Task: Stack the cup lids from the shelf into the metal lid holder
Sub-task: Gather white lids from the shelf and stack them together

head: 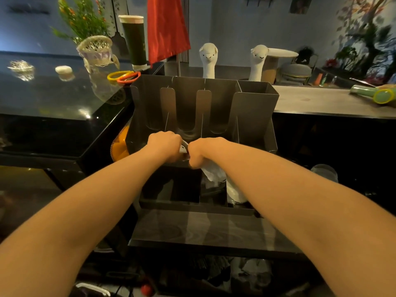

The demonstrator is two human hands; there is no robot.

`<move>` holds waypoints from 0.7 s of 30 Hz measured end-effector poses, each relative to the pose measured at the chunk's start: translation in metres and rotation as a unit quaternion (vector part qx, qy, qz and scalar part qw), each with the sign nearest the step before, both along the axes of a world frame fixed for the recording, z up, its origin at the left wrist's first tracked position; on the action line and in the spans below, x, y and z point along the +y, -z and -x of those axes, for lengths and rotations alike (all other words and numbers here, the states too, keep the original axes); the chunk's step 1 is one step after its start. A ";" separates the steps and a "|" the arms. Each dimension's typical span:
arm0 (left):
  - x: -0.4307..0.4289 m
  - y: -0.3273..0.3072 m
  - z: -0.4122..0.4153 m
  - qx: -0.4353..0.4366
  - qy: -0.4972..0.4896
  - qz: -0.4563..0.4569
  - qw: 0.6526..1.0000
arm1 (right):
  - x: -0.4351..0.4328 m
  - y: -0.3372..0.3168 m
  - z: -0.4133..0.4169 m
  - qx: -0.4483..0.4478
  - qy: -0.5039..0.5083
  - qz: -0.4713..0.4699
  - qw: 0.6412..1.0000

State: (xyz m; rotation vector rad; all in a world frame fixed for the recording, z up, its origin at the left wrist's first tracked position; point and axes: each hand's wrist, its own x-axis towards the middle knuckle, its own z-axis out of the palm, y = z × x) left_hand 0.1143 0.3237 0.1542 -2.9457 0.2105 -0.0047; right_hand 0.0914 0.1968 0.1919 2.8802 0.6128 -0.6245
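Note:
The metal lid holder (255,108) stands at the centre with three slotted front columns and one side bin. My left hand (166,144) and my right hand (201,152) meet at its lower front, both curled. A white lid edge (183,147) shows between them, gripped by my left hand. My right hand holds a clear plastic sleeve of lids (214,174) that hangs down below my wrist. How many lids sit in the holder's columns is hidden by my hands.
A glossy black counter (53,99) lies to the left with a woven flower basket (96,52), a tall dark cup (134,41) and coloured rings (124,77). A red flag (167,28) and two plush alpacas (208,58) stand behind. A grey counter (321,101) runs right.

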 end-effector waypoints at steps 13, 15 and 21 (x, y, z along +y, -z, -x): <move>0.003 -0.004 0.010 0.015 0.016 -0.055 0.998 | 0.002 0.013 0.018 -0.026 -0.019 0.049 0.998; 0.004 -0.003 0.010 0.008 0.021 -0.043 0.999 | 0.001 0.015 0.018 -0.031 -0.021 0.036 0.999; 0.006 -0.002 0.033 -0.136 0.028 0.004 0.990 | -0.009 0.022 0.016 -0.072 0.003 -0.061 0.996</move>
